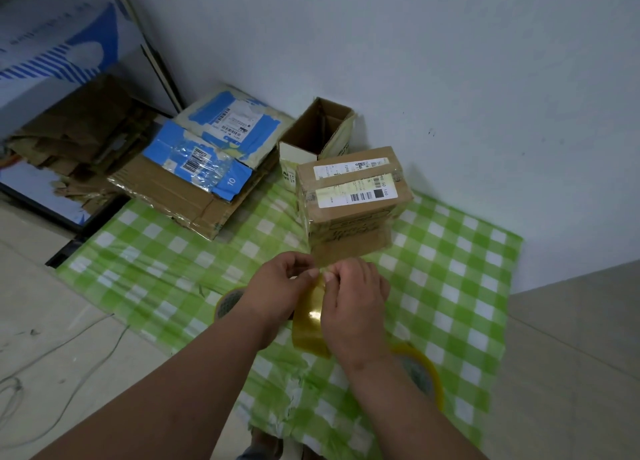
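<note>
One spare tape roll (420, 373) flat on the checked cloth (467, 286) toward its near edge, half hidden under the right forearm; parked within reach, probably. Next, over the cloth's middle: left hand (284, 286) and right hand (353, 307) meeting on the held tape (310, 321), yellowish and glossy, raised off the cloth. Fingertips of both curled in, pinching at its top edge. Looks like hunting for the loose end or peeling it; roll or strip, can't tell. Second roll (227, 302) on edge just left of the left wrist. Beyond, toward the far edge: sealed labelled box (353, 186) stacked on another, facing the hands, likely next for taping. Open carton (317, 130) behind it at the wall; flattened cartons (194, 168) over the far-left corner.
</note>
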`<control>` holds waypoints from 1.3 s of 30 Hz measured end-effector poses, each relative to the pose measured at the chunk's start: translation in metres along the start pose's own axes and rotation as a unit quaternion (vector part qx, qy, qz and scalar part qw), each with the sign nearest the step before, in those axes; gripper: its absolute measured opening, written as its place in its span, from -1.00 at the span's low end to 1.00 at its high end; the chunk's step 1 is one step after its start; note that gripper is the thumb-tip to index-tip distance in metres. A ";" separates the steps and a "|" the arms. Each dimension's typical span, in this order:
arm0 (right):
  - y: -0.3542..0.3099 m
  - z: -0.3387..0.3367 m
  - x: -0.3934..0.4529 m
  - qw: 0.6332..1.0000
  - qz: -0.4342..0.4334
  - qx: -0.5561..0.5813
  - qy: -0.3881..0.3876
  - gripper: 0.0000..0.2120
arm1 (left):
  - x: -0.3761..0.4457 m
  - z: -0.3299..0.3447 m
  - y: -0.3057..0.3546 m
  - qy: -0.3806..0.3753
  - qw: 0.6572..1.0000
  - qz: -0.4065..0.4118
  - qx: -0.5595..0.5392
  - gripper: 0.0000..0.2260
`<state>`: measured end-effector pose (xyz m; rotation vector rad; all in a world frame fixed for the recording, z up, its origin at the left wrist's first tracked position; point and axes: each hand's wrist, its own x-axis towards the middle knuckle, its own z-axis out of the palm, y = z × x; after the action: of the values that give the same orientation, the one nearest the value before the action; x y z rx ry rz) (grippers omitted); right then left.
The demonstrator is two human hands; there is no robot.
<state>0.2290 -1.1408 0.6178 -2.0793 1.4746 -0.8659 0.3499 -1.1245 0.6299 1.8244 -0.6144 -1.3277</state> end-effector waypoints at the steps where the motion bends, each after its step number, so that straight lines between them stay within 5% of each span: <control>1: 0.001 0.000 0.001 1.000 0.009 0.002 -0.015 -0.83 | -0.001 0.000 -0.001 0.001 1.000 0.004 0.013 -0.93; 7: 0.006 -0.009 0.019 0.953 0.202 0.121 -0.190 -0.77 | -0.006 -0.003 -0.002 -0.007 0.992 -0.069 -0.104 -0.81; 12: 0.004 -0.009 0.013 0.939 0.206 0.152 -0.230 -0.85 | 0.002 -0.003 -0.001 0.092 0.993 0.009 0.067 -0.95; 23: 0.019 -0.008 0.012 0.920 0.243 0.199 -0.235 -0.83 | -0.006 -0.003 0.001 -0.006 0.963 0.139 0.232 -0.80; 31: 0.028 -0.008 0.012 0.914 0.247 0.213 -0.240 -0.79 | 0.000 0.000 0.001 0.026 0.973 0.090 0.210 -0.89; 39: 0.031 -0.008 0.014 0.910 0.239 0.227 -0.252 -0.82 | 0.002 0.002 0.000 0.015 0.989 0.038 0.140 -0.77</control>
<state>0.2065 -1.1645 0.6060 -1.3668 1.2569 -0.3826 0.3492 -1.1267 0.6288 2.0176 -0.8811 -1.2085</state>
